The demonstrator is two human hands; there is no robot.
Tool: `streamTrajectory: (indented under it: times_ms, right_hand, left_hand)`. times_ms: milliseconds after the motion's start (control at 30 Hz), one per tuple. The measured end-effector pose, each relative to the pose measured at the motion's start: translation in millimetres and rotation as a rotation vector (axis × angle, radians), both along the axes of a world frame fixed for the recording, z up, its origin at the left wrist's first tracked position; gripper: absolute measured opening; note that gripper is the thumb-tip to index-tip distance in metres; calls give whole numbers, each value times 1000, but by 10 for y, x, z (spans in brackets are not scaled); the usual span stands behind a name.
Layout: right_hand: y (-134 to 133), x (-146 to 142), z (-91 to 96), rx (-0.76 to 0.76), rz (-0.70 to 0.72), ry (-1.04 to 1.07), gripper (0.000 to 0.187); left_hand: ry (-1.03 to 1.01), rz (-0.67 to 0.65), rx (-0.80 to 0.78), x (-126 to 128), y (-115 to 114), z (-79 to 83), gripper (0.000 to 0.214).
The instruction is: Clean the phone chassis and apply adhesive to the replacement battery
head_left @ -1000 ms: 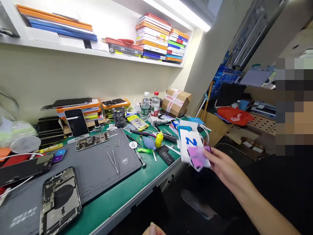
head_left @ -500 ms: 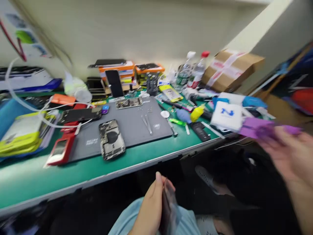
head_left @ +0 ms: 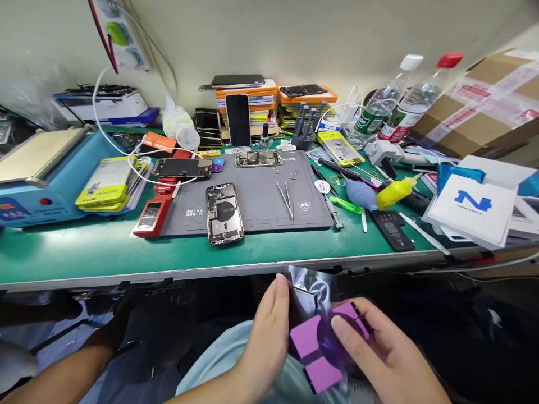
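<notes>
Below the bench edge, over my lap, both hands hold a purple phone back panel [head_left: 314, 345] inside a clear shiny plastic bag [head_left: 314, 289]. My left hand [head_left: 265, 336] grips the bag's left side, thumb up along its edge. My right hand [head_left: 379, 353] supports the panel from the right, with the thumb pressed on its face. On the grey work mat [head_left: 256, 196] lies an opened phone body [head_left: 224, 214] showing its insides, with tweezers [head_left: 285, 196] to its right.
The green bench [head_left: 126, 255] carries a blue machine [head_left: 37, 179] at the left, a red phone [head_left: 154, 210], stacked orange boxes [head_left: 246, 95], two water bottles [head_left: 389, 98], a cardboard box [head_left: 484, 101] and a white box with a blue N [head_left: 474, 207] at the right.
My view has swung left and down from the right end of the bench. My right hand has brought the purple panel from beside the white box to my lap, where the left hand joins it.
</notes>
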State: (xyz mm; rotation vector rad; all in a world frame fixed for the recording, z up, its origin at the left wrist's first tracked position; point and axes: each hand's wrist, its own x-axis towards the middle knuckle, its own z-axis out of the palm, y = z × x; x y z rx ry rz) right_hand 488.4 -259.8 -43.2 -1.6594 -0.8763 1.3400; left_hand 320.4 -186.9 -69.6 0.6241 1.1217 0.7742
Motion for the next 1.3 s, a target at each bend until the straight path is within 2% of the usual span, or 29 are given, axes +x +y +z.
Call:
streamTrajectory:
  times_ms: [133, 233, 333, 433, 500, 567, 667, 767, 833, 867, 967, 1033, 1100, 1167, 1200, 1267, 1300]
  right_hand:
    - [326, 191, -22, 94, -179, -16, 66]
    - [707, 430, 62, 209, -249, -141, 72]
    - [1214, 561, 136, 278, -157, -337, 67]
    - [1709, 530, 96, 312, -26, -576, 44]
    - [1952, 460, 36, 350, 15, -710, 34]
    - [2087, 386, 2, 412, 18, -799, 39]
    - [2052, 279, 61, 490, 45, -803, 57]
    - [1785, 153, 210, 441, 317, -607, 49]
    - [1561, 70, 295, 398, 498, -462, 51]
    - [1456, 39, 323, 403, 534, -419, 47]
    - [1212, 1, 364, 524, 480, -422, 28]
    - [1112, 4, 394, 619, 503, -490, 33]
    - [1048, 1, 450, 712, 590, -526, 33]
    - [994, -13, 513, 762, 619, -506, 28]
    - [963, -21, 535, 761, 581, -491, 24]
    - [880, -36, 536, 622, 431, -437, 13]
    - [829, -46, 510, 506, 341, -386, 10]
  left_hand:
    - [-164, -3, 97, -68, -14, -32, 65]
    - [-147, 36, 75, -200, 15, -45, 61]
    - [-72, 33, 54, -339, 61, 19, 64]
    - [-66, 47, 53, -421, 96, 140, 69]
    - [-87, 49, 34, -449, 110, 211, 77]
    - [-78, 32, 23, -477, 122, 246, 80]
    - [-33, -10, 38, -539, 153, 230, 77]
    - [-47, -71, 39, -613, 209, 192, 74]
    - [-160, -86, -8, -655, 253, 198, 68]
    - [-228, -76, -37, -671, 276, 216, 63]
    - [-346, -22, -126, -710, 333, 316, 51]
    - [-356, 1, -221, -733, 356, 389, 52]
    - [-360, -34, -325, -762, 364, 427, 61]
    - [-388, -195, -391, -797, 357, 406, 66]
    - [-423, -306, -402, -817, 350, 371, 66]
    - [-496, -488, -372, -857, 330, 269, 74]
    - [-503, -505, -330, -874, 319, 212, 83]
